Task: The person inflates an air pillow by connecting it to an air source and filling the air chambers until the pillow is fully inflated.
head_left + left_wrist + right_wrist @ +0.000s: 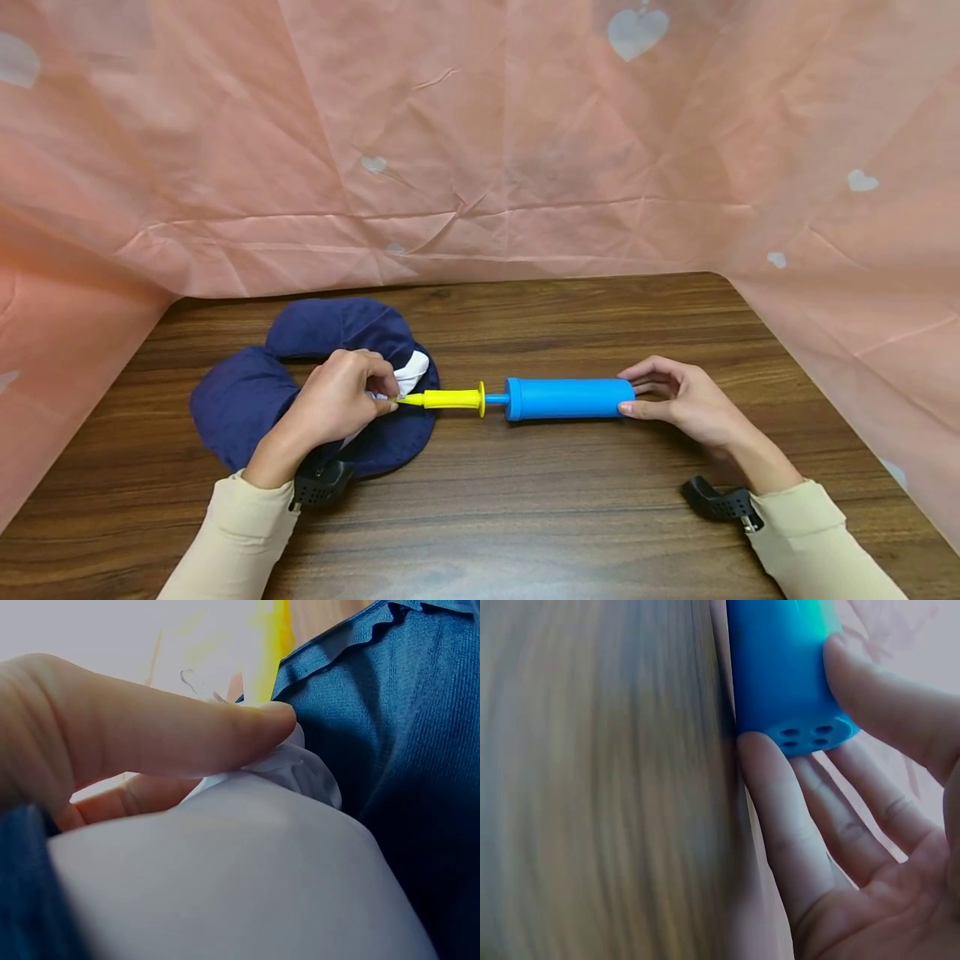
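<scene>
A pink sheet (480,142) dotted with pale hearts hangs behind and to both sides of a dark wooden table (525,500). On the table's left half lies a flat navy neck pillow (247,392), not yet puffed up, with a white valve flap (412,371) showing at its inner edge. Beside it, lying lengthwise across the middle, is a hand pump: a blue barrel (570,398) with a yellow nozzle (446,399) pointing toward the pillow. The left hand (337,404) has its fingers curled, pinching the white valve against the nozzle tip; the wrist view is blurred, so whether the tip is actually seated inside the valve is hard to say. The right hand (686,400) cups the far end of the barrel, thumb and fingertips lightly closed around its capped end. The step in hand looks like joining pump to pillow. The next move calls for a snug fit at the valve, a steady left-hand pinch, and straight strokes along the barrel's line.
</scene>
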